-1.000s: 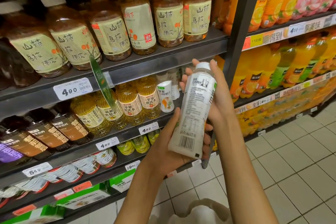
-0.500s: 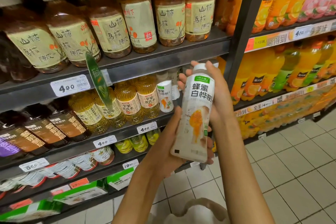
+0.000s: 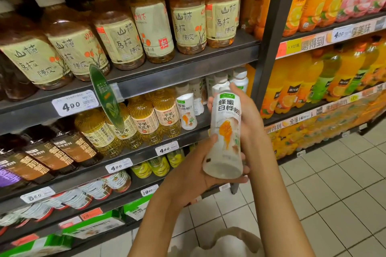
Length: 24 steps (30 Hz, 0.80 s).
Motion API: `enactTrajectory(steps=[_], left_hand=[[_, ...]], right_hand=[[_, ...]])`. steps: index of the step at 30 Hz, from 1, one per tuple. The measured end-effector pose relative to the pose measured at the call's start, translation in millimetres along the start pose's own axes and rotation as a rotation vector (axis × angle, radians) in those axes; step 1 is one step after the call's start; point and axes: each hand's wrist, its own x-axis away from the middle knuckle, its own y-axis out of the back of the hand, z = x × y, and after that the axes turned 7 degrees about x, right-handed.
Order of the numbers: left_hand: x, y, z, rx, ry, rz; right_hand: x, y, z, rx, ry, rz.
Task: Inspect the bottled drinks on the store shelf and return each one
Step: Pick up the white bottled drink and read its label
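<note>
white bottle gripped in both hands, left hand, right hand

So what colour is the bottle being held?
White bottle with an orange honeycomb picture; head view.

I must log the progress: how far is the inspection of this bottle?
Done: the white plastic bottle with the honeycomb label is off the shelf. In hand: the left hand grips its base, the right hand its upper part, front label facing the camera. Left: returning it beside the matching white bottles on the dark metal shelf.
</note>
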Motion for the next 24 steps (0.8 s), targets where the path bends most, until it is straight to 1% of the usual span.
enactTrajectory(steps=[2, 4, 6, 10, 11, 15, 17, 20, 22, 24], left_hand=[[0, 2, -3, -0.290, -0.023, -0.106], [0, 7, -3, -0.569, -0.072, -0.160], [-5, 10, 0, -0.673, -0.122, -0.207], [-19, 16, 9, -0.678, -0.311, -0.319], [-23, 19, 9, -0.696, -0.344, -0.347], [-38, 31, 7, -0.729, -0.426, -0.387], [-47, 34, 10, -0.716, -0.479, -0.401], [-58, 37, 13, -0.709, -0.628, -0.463], [-62, 42, 13, -0.744, -0.708, -0.490], [-66, 52, 13, -0.767, -0.679, -0.468]], right_hand=[[0, 3, 3, 0.026, 0.088, 0.002], [-1, 1, 8, 0.141, 0.219, 0.018], [3, -4, 10, 0.333, 0.294, 0.056], [11, -9, 19, 0.764, 0.324, 0.067], [13, -6, 20, 0.828, 0.365, 0.113], [24, 0, 27, 0.883, 0.445, 0.401], [26, 0, 30, 0.974, 0.493, 0.542], [26, -2, 30, 1.152, 0.553, 0.740], [22, 0, 29, 1.184, 0.535, 0.814], [15, 3, 26, 1.177, 0.490, 0.808]])
